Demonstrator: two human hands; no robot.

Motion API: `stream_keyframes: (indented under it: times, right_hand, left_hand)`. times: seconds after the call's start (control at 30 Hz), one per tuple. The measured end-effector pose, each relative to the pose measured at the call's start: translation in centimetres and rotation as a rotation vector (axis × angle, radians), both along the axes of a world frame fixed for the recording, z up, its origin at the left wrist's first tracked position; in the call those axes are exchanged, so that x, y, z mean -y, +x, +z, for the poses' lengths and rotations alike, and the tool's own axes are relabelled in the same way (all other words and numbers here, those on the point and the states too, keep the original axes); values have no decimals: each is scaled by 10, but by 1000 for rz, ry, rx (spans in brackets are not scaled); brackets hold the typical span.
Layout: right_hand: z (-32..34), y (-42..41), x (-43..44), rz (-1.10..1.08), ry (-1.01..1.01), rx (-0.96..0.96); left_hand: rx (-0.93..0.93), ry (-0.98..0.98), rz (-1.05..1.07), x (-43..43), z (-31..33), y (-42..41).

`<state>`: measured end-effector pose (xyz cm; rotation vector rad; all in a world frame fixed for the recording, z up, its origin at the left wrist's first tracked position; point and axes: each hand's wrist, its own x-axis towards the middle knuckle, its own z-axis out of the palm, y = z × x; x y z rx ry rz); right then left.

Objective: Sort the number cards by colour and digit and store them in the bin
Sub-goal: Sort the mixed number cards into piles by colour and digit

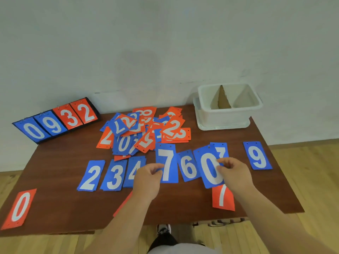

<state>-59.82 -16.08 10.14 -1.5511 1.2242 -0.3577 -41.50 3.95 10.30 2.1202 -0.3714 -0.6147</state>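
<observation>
1. Left hand (146,177): on my feed the fingers are curled. Thumb and fingertips pinch the left edge of the blue 7 card (167,162), which lies on the table (174,204).

2. Right hand (235,173): thumb and fingertips pinch the right edge of the blue 0 card (209,169). This card sits tilted. Its left edge lies over the blue 6 card (188,165), and its lower end covers the top of the red 7 card (222,197). A further blue card (221,149) shows behind it; I cannot read its digit in full.

3. Near row: left of the left hand I read the blue 2 card (90,176), blue 3 card (114,175) and blue 4 card (134,169), side by side. The hand hides part of the 4. The blue 9 card (257,155) lies apart at the right. The red 0 card (19,208) lies alone at the near left corner.

4. Unsorted pile (145,129): mixed red and blue cards, overlapping, beyond the row at mid-table.

5. Bin (223,117): white, at the far right corner of the table, well apart from both hands. A cardboard divider (222,99) splits it into two compartments.

6. Scoreboard (55,120): at the far left, showing blue 0 and 9, then red 3 and 2.
</observation>
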Motion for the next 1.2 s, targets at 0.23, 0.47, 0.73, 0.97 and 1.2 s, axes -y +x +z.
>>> stream_keyframes:
  times: [0.23, 0.47, 0.73, 0.97, 1.2]
  right_hand:
    - [-21, -58, 28, -305, 4, -115]
    - [-49, -98, 44, -477, 24, -116]
    - [-43, -74, 40, -385, 121, -15]
    - [-20, 46, -33, 141, 150, 115]
    - [-2, 163, -135, 661, 43, 113]
  left_hand:
    - [5, 72, -250, 105, -50, -23]
    - [64, 101, -476, 221, -108, -47]
    - [71, 218, -475, 183, -79, -48]
    - [-100, 6, -135, 34, -10, -27]
    - [66, 21, 214, -102, 21, 39]
